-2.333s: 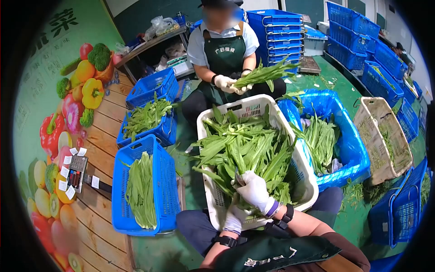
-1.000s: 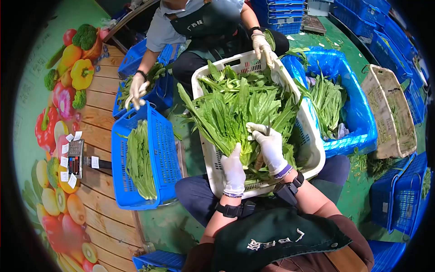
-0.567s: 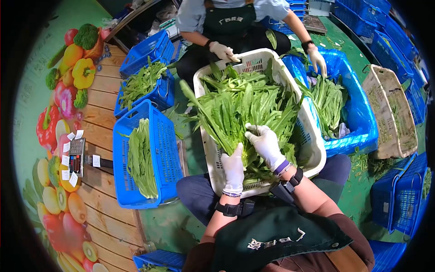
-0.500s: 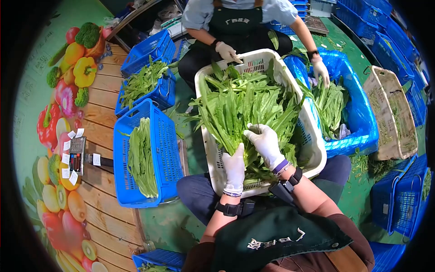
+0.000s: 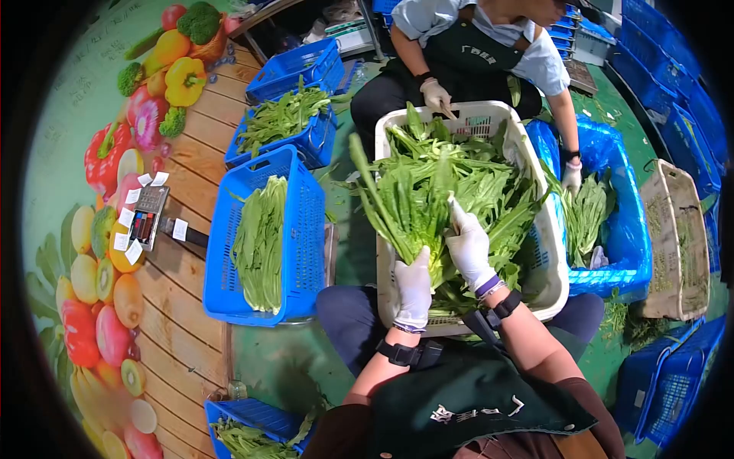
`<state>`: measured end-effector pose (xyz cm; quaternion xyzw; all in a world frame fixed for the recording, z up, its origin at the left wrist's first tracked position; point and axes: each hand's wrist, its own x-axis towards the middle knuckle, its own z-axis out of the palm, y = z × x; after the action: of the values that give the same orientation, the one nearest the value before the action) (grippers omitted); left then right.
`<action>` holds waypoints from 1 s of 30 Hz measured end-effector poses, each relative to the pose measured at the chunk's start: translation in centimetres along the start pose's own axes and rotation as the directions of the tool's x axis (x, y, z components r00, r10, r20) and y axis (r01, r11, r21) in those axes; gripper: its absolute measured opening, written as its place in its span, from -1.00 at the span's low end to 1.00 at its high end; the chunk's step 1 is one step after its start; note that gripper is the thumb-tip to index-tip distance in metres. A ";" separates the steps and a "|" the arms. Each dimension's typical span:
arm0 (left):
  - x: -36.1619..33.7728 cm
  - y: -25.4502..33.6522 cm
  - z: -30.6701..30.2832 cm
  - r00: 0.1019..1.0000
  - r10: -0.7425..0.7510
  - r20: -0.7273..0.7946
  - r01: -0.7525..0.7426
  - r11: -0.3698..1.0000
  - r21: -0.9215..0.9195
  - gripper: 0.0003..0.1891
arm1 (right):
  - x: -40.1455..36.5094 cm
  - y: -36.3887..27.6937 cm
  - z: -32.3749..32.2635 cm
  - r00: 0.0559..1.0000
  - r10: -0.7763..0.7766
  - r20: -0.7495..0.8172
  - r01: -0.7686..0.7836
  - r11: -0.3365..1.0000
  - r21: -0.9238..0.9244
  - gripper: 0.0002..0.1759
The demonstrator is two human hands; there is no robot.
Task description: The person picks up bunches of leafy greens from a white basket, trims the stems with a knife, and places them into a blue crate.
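Green floor (image 5: 283, 363), white crate (image 5: 560, 287) at 12 o'clock | grips leafy bunch (image 5: 417, 218) with left hand (image 5: 414, 291) | cannot tell grip of right hand (image 5: 469, 249) | wears apron (image 5: 474, 394) with Chinese characters

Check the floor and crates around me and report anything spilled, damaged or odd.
Leafy scraps lie loose on the green floor beside the beige crate, as if dropped rather than put in a crate. The beige crate also looks grimier than the white crate. I see no clear breakage.

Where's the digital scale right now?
Head view, left side: the scale is by the wooden planks, left of the blue basket with neatly laid greens.
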<state>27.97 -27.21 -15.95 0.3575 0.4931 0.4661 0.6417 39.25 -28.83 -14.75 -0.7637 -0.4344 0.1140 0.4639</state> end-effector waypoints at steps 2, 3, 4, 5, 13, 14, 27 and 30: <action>0.2 -0.2 -0.2 1.000 -0.012 0.010 0.012 0.999 -0.030 -0.72 | 0.0 1.1 0.4 0.996 -0.090 -0.012 0.090 0.996 0.029 -0.46; -0.2 0.5 0.0 1.000 -0.015 -0.003 0.015 1.000 -0.010 -0.72 | -0.1 1.5 0.4 0.993 -0.113 0.016 0.112 0.993 0.036 -0.55; -0.4 0.8 0.1 1.000 -0.019 -0.016 0.019 1.000 0.011 -0.71 | -0.1 2.0 0.4 0.994 -0.109 0.017 0.109 0.994 0.029 -0.55; -0.4 0.8 0.0 1.000 -0.025 -0.014 0.025 1.000 0.009 -0.71 | 0.0 2.4 0.4 0.993 -0.071 0.099 0.061 0.993 0.101 -0.65; 0.0 0.5 0.2 1.000 -0.014 0.003 0.014 0.998 0.055 -0.74 | -0.5 -0.4 -0.5 0.989 -0.087 0.121 0.081 0.995 0.053 -0.63; 0.2 0.3 0.1 1.000 -0.031 0.005 0.030 0.999 0.026 -0.75 | -0.8 -0.4 -0.6 0.991 -0.105 0.082 0.101 0.994 0.048 -0.72; 1.0 1.3 0.4 0.995 0.097 0.030 -0.102 0.947 0.305 -0.79 | -1.1 1.5 -0.3 0.963 0.178 0.204 -0.263 0.797 0.544 -0.80; 0.2 2.9 1.1 0.988 0.149 0.044 -0.154 0.915 0.372 -0.80 | -1.1 -3.9 -5.4 0.837 0.365 0.409 -0.547 0.515 0.660 -0.90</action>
<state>28.31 -26.14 -13.03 0.5140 0.5389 0.4090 0.5274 39.52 -32.18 -8.94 -0.5689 -0.1770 0.4850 0.6401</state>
